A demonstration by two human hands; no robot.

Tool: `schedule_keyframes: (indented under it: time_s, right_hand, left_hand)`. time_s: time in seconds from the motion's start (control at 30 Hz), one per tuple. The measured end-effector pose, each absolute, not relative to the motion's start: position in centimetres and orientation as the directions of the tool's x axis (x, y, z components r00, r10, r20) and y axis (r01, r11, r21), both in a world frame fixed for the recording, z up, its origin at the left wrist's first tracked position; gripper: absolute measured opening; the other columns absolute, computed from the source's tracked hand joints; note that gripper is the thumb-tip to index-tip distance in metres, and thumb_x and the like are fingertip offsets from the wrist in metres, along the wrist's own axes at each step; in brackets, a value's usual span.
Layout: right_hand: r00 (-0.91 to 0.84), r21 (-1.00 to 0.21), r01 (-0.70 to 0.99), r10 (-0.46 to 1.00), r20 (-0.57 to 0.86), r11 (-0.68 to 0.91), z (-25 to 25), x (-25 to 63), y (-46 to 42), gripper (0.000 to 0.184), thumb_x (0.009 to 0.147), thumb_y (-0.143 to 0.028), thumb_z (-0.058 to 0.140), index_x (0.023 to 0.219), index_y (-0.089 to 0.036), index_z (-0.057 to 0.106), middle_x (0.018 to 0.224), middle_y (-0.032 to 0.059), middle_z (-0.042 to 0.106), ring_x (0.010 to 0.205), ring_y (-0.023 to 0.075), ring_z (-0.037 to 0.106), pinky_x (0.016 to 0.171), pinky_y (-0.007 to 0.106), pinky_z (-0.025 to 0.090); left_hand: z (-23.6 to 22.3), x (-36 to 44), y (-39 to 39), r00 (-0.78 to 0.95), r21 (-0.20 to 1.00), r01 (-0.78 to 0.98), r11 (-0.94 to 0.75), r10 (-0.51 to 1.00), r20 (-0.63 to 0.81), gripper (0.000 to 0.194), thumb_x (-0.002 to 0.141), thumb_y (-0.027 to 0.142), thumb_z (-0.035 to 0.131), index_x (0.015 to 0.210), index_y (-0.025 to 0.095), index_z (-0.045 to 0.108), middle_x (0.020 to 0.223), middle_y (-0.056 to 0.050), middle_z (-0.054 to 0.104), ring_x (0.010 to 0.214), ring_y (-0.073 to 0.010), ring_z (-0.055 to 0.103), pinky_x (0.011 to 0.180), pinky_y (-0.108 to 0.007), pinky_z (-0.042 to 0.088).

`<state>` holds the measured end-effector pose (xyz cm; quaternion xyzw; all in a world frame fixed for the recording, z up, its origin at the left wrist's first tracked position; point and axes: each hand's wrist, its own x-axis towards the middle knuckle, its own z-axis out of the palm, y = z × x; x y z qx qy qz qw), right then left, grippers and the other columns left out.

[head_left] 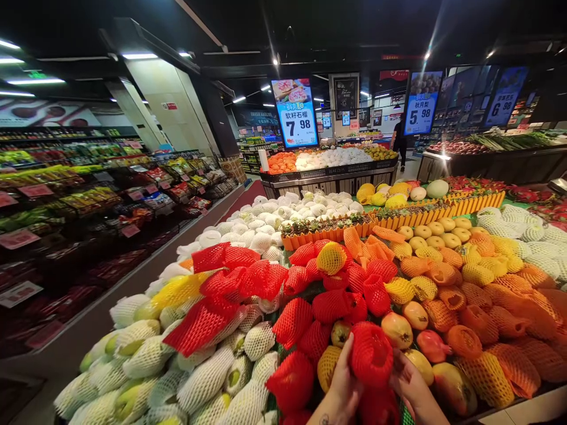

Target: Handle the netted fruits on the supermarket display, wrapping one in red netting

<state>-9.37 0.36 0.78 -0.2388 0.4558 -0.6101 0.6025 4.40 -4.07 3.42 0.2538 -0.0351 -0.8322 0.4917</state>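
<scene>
Near the bottom centre, a fruit in a red foam net (pixel 371 355) is held between my two hands, with the net's open end facing up and toward me. My left hand (pixel 340 381) grips its left side, and the fingers behind it are partly hidden. My right hand (pixel 408 378) is curled against its lower right side. The fruit inside the net hardly shows, so I cannot tell its kind. Below it lies another red foam net (pixel 378 406). Bare pomegranates (pixel 396 330) lie just to the right, and red-netted fruit (pixel 292 321) is heaped to the left.
Green fruit in white nets (pixel 206 378) fills the left of the display. Orange-netted fruit (pixel 481 321) covers the right. Empty red nets (pixel 206 324) lie on the white-netted pile. A low orange fence (pixel 328 237) crosses behind. A price screen (pixel 295 112) stands farther back.
</scene>
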Motion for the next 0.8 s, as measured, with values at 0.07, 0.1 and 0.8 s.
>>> schedule_keyframes:
  time_s: [0.07,0.1,0.8]
  right_hand:
    - [-0.217,-0.849,0.517,-0.943,-0.251,0.107,0.3,-8.5,0.4,0.063,0.037,-0.045,0.092,0.093,-0.028,0.072,0.103,0.0087,0.071,0.098,0.034,0.067,0.094,0.049,0.05]
    - [-0.222,-0.84,0.532,-0.94,-0.258,0.104,0.1,-8.2,0.4,0.063,0.037,-0.044,0.092,0.093,-0.027,0.071,0.103,0.0086,0.071,0.099,0.0338,0.067,0.095,0.048,0.049]
    - [-0.122,-0.598,0.78,-0.894,-0.431,0.181,1.5,-8.3,1.1,0.046,0.05,-0.039,0.093,0.088,-0.032,0.068,0.098,-0.0058,0.073,0.087,0.0143,0.07,0.067,0.017,0.055]
  left_hand:
    - [3.6,4.2,-4.2,-0.36,0.299,0.814,-0.497,-0.837,-0.412,0.039,0.08,0.042,0.074,0.101,0.009,0.072,0.103,-0.012,0.074,0.114,-0.028,0.064,0.108,-0.039,0.048]
    - [3.7,4.0,-4.2,-0.359,0.291,0.818,-0.497,-0.834,-0.418,0.038,0.082,0.042,0.072,0.101,0.01,0.072,0.101,-0.011,0.074,0.111,-0.0273,0.066,0.107,-0.039,0.05]
    - [6.2,6.3,-4.6,-0.173,0.452,0.813,-0.368,-0.893,-0.416,0.039,0.058,0.034,0.092,0.083,0.013,0.072,0.085,-0.005,0.074,0.079,-0.0183,0.07,0.074,-0.025,0.058]
